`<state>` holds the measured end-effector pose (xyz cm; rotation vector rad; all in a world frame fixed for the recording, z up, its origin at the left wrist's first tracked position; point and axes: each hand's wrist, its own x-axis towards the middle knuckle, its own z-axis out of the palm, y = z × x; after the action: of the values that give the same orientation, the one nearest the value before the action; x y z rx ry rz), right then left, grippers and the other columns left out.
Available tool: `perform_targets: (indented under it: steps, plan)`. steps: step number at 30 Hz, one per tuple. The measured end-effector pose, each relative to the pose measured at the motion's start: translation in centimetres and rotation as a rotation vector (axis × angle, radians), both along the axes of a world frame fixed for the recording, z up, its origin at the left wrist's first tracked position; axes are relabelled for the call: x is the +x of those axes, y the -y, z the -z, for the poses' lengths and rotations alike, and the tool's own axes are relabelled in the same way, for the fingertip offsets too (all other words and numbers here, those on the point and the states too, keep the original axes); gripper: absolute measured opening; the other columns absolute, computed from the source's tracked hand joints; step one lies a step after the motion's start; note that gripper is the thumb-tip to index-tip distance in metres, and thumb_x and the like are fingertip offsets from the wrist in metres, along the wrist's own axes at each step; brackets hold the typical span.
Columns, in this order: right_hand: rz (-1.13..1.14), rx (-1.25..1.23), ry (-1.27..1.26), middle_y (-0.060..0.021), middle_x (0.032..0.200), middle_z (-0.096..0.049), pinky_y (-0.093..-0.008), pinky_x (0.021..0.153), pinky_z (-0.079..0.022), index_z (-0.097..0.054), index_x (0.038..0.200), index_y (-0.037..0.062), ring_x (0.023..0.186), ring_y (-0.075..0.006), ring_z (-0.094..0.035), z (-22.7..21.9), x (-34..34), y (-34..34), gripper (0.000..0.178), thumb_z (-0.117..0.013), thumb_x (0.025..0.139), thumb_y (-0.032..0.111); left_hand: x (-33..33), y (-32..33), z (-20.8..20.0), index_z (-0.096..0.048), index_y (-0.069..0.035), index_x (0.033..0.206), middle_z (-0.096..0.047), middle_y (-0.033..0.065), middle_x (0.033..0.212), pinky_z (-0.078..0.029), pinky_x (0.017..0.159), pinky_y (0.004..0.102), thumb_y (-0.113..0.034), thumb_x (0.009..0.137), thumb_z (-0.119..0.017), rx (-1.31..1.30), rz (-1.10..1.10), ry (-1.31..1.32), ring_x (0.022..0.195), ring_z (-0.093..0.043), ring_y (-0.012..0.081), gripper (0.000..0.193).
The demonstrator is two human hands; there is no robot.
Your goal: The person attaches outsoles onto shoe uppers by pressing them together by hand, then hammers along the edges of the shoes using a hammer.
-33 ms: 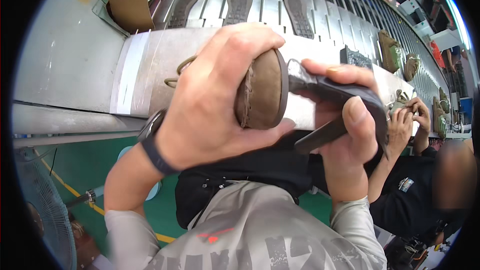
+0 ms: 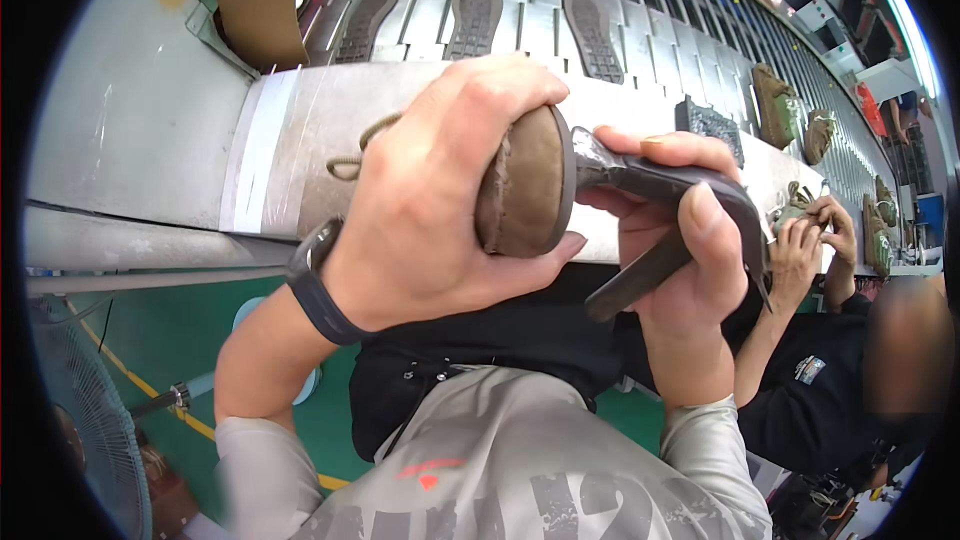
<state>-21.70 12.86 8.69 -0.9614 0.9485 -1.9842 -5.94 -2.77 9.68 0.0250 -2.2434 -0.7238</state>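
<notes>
My left hand (image 2: 420, 190) is closed around a brown shoe (image 2: 525, 185). The shoe's rounded, stitched end and dark sole edge face right. Its lace loops (image 2: 350, 162) stick out past my knuckles, and the rest lies under my palm. In my right hand (image 2: 700, 240) is a dark tool (image 2: 690, 180) with a shiny metal head and two arms, like pincers. One arm curves over behind my fingers; the other slants down and left below my thumb. The metal head meets the shoe's sole edge, though whether it grips there I cannot tell.
Several grey soles (image 2: 475, 15) lie on the slatted conveyor (image 2: 530, 10) beyond the bench (image 2: 310, 120). A dark block (image 2: 708, 125) sits at the bench's far edge. More brown shoes (image 2: 773, 105) stand right. A co-worker's hands (image 2: 800, 245) hold a shoe. A fan (image 2: 95, 430) is lower left.
My right hand and the tool have shifted slightly left and down. The shoe has turned a little in my left hand, which keeps its hold.
</notes>
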Motion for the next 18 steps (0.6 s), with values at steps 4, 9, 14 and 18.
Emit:
perform_targets:
  steps: [4, 9, 14, 18]
  plan:
    - [-0.022, -0.116, 0.054, -0.0326, 0.128, -0.065, -0.0517, 0.108, -0.054, -0.057, 0.128, -0.0064, 0.123, -0.0389, -0.066, -0.3, -1.1, -1.6, 0.041, -0.064, 0.098, 0.022, -1.6, -0.6, 0.3, -0.053, -0.002, 0.136, -0.063, 0.0226, 0.131, -0.052, 0.103, 0.0460, -0.007, 0.063, -0.089, -0.026, -0.012, -0.037, 0.121, -0.064, 0.0404, 0.082]
    - [0.153, -0.067, -0.122, -0.0327, 0.125, -0.067, -0.0489, 0.111, -0.049, -0.058, 0.120, -0.0049, 0.123, -0.0374, -0.066, -1.0, -0.2, -3.0, 0.043, -0.070, 0.095, 0.029, -2.3, -1.2, 0.2, -0.054, -0.002, 0.135, -0.063, 0.0226, 0.127, -0.054, 0.099, 0.0476, -0.005, 0.060, -0.088, -0.015, -0.034, -0.007, 0.117, -0.064, 0.0418, 0.083]
    - [0.119, 0.045, -0.516, -0.0292, 0.113, -0.072, -0.0449, 0.100, -0.056, -0.064, 0.114, -0.0048, 0.110, -0.0350, -0.071, -4.8, -2.6, -4.1, 0.044, -0.078, 0.090, 0.029, -2.4, -1.8, -0.3, -0.055, -0.004, 0.134, -0.062, 0.0231, 0.128, -0.056, 0.093, 0.0481, -0.003, 0.055, -0.087, -0.070, -0.011, 0.066, 0.112, -0.065, 0.0434, 0.086]
    - [0.028, 0.262, -0.951, -0.0282, 0.104, -0.075, -0.0419, 0.086, -0.062, -0.069, 0.103, -0.0074, 0.093, -0.0336, -0.076, -9.0, -3.5, -3.6, 0.052, -0.086, 0.084, 0.038, -2.5, -2.0, 0.4, -0.055, -0.004, 0.134, -0.062, 0.0233, 0.129, -0.057, 0.091, 0.0470, -0.004, 0.057, -0.087, -0.119, -0.043, 0.050, 0.110, -0.066, 0.0435, 0.083]
